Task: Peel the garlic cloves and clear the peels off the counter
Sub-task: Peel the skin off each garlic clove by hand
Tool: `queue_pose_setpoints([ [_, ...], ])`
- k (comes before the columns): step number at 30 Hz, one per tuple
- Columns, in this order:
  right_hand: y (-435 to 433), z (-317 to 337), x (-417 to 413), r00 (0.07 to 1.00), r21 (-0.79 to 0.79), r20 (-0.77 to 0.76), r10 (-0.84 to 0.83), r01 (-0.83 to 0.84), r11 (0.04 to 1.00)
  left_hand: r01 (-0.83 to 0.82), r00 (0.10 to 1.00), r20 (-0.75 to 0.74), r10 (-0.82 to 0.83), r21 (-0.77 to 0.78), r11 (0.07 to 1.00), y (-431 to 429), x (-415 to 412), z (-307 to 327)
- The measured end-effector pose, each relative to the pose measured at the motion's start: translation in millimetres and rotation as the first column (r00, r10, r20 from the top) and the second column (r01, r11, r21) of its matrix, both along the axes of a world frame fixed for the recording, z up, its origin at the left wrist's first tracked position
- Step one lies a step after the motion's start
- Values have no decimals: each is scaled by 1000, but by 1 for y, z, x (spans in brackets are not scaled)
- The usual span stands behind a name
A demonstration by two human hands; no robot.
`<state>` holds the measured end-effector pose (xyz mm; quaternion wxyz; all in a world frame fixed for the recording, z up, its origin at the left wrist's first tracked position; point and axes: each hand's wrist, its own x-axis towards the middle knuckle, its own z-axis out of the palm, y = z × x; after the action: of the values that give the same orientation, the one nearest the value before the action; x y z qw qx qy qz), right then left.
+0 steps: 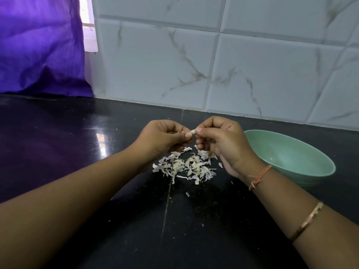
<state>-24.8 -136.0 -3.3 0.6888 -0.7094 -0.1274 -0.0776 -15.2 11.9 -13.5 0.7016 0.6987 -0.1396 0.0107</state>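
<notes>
A small white garlic clove [193,131] is held above the black counter [136,220], between both hands. My left hand [165,136] pinches it from the left with curled fingers; a bit of brownish peel shows at its fingertips. My right hand [219,138] pinches the clove's right end between thumb and forefinger. Directly below the hands lies a loose pile of pale garlic peels [186,166], with a few stray flakes nearer to me.
A pale green bowl [310,171] stands on the counter just right of my right wrist; its inside is mostly hidden from view. A white marbled tile wall [213,65] rises behind. A purple cloth [38,45] hangs at the far left.
</notes>
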Motion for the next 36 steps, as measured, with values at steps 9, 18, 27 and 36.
queue_pose_setpoints([
  [9, 2, 4, -2, 975, 208, -193, 115, -74, 975, 8, 993, 113, -19, 91, 996, 3, 2, 0],
  [18, 7, -10, 1, 990, -130, -118, -77, 62, 990, 13, 999, 50, -11, -49, 999, 3, 2, 3],
  [27, 6, -3, -1, 992, 28, -108, -57, 60, 998, -318, 902, 360, 238, 183, 930, 4, 4, 1],
  [36, 9, -2, -5, 997, 87, -67, 26, -20, 996, -355, 862, 450, 233, 208, 911, 4, 4, 1],
])
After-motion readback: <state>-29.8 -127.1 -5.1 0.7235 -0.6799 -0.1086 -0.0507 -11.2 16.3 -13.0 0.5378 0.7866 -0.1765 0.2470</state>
